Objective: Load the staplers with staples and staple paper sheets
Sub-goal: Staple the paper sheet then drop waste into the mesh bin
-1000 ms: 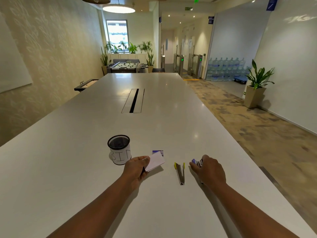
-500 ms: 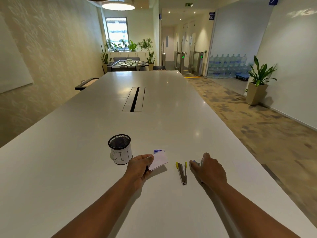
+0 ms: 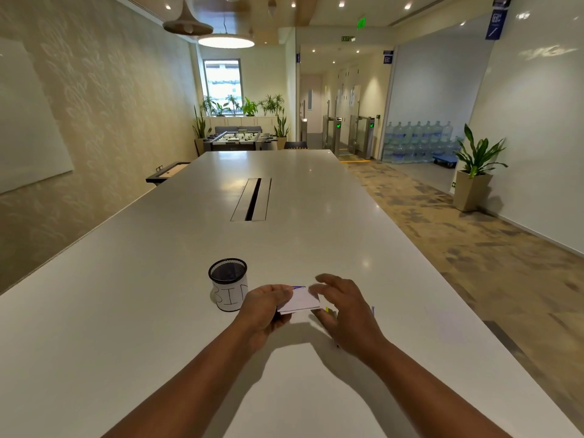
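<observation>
Two hands close in on one small paper stack

Farthest left stands a black mesh cup [image 3: 228,287] with a paper label, upright on the white table [image 3: 132,311], just beside the left hand [image 3: 264,312]. That hand pinches the near-left end of the paper sheets [image 3: 301,300], thumb on top, holding them slightly off the table. The stack's long axis runs roughly left to right, its free end pointing toward the right hand [image 3: 346,306], which hovers at that end with fingers spread and relaxed, gripping nothing that I can see. Under the right palm a yellow sliver hints at a stapler [image 3: 327,310], mostly hidden, so its direction cannot be told. A purple edge [image 3: 373,310] peeks out farther right. Judging by this, no stapling shows yet; whether the stapler is loaded cannot be told, and the stapling itself appears to remain.
</observation>
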Demonstrator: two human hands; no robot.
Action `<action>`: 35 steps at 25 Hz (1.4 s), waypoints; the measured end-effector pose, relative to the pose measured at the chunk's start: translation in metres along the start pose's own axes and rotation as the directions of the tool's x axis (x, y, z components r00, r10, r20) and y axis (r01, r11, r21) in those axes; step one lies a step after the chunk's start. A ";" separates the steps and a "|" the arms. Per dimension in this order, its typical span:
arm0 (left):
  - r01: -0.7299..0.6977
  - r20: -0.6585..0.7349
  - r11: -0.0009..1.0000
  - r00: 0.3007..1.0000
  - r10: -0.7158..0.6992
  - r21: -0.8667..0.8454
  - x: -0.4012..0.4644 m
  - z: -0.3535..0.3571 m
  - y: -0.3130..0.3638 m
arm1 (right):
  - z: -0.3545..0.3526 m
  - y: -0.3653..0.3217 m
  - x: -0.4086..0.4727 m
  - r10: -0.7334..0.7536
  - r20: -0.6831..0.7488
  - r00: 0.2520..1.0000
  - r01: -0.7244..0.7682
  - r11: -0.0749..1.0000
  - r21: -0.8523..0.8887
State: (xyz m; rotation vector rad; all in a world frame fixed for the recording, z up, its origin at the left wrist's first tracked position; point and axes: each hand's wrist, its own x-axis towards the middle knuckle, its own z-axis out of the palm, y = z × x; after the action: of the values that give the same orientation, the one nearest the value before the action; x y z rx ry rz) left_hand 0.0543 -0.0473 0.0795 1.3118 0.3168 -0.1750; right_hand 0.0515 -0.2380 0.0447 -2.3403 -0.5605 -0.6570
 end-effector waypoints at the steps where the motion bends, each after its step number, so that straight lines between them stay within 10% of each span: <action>1: 0.007 0.010 1.000 1.000 -0.007 0.001 -0.005 0.000 0.002 | 0.000 -0.003 0.001 -0.033 -0.031 0.999 0.034 0.999 0.036; 16: -0.256 0.112 0.960 0.963 0.244 0.112 -0.027 -0.005 0.021 | -0.028 -0.049 0.024 0.376 0.204 0.904 -0.413 0.642 0.647; 26: -0.363 0.093 0.908 0.932 0.351 0.210 -0.028 -0.008 0.013 | -0.022 -0.054 0.016 0.442 0.198 0.875 -0.446 0.577 0.685; 35: -0.183 0.135 0.975 0.977 0.165 0.129 -0.028 -0.012 0.008 | -0.017 -0.053 0.009 0.502 0.292 0.814 -0.541 0.474 0.694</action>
State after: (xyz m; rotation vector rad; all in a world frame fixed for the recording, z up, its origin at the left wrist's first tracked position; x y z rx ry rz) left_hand 0.0287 -0.0355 0.0938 1.4546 0.0835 -0.1312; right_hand 0.0249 -0.2094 0.0860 -1.5587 -0.0513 -0.0192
